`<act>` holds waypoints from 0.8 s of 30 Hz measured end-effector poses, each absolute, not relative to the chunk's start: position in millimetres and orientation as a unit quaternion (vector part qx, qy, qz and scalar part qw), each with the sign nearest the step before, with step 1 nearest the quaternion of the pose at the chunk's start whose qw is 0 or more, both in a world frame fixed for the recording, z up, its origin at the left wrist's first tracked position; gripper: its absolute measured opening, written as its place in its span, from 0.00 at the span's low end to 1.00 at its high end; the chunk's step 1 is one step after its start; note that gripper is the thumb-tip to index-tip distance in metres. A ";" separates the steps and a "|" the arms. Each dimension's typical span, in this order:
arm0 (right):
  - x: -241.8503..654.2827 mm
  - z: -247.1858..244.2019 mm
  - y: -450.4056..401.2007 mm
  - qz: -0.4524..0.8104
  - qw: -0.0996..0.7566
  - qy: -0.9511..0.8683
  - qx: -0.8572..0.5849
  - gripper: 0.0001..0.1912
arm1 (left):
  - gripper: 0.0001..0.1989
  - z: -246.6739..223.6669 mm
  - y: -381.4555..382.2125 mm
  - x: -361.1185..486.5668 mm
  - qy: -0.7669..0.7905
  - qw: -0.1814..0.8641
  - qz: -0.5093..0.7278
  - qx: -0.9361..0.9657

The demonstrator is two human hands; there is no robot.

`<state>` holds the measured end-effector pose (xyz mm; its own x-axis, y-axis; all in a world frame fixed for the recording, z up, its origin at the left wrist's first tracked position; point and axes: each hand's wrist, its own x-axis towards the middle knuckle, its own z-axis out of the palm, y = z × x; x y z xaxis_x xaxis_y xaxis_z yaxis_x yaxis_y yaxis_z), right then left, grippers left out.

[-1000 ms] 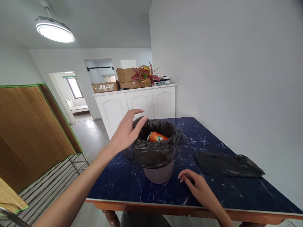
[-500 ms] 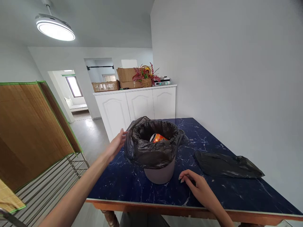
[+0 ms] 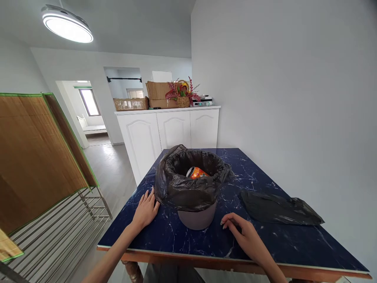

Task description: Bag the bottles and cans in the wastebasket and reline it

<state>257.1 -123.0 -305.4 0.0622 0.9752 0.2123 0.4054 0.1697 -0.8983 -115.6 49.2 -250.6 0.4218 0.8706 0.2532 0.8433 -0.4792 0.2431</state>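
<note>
A light-coloured bin (image 3: pixel 196 218) stands on the dark blue marbled table (image 3: pixel 206 247), lined with a black plastic bag (image 3: pixel 191 195) folded over its rim. Inside the bag lies an orange can (image 3: pixel 196 172). My left hand (image 3: pixel 146 209) rests flat on the table just left of the bin, fingers apart and holding nothing, its fingertips close to the bag. To the right of the bin, my right hand (image 3: pixel 240 232) rests on the table with its fingers curled loosely; nothing shows in it. Beyond that hand, a flattened black plastic bag (image 3: pixel 281 210) lies on the table.
Behind the table stands a white cabinet (image 3: pixel 173 127) bearing cardboard boxes (image 3: pixel 131 104) and a flower basket (image 3: pixel 183 101). A metal rack (image 3: pixel 67 224) with a brown mat (image 3: pixel 38 145) is at the left. A grey-white wall (image 3: pixel 279 98) runs along the right.
My left hand has come down from beside the bag's upper edge onto the table. My right hand has hardly moved. The camera view has shifted slightly.
</note>
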 end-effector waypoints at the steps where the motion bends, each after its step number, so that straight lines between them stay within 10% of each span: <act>1: 257.3 -305.8 -122.9 0.308 0.457 -0.613 -0.566 0.22 | 0.26 -252.5 49.5 -116.5 0.515 0.030 0.172 0.839; 24: 256.2 -307.0 -126.2 0.338 0.441 -0.600 -0.576 0.24 | 0.22 -263.4 46.7 -115.3 0.535 -0.006 0.182 0.825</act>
<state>256.2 -126.2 -307.0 0.0525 0.9889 0.1390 0.3936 0.1074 -0.9130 -115.3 46.7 -263.4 0.3605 0.8809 0.3068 0.8850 -0.4269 0.1859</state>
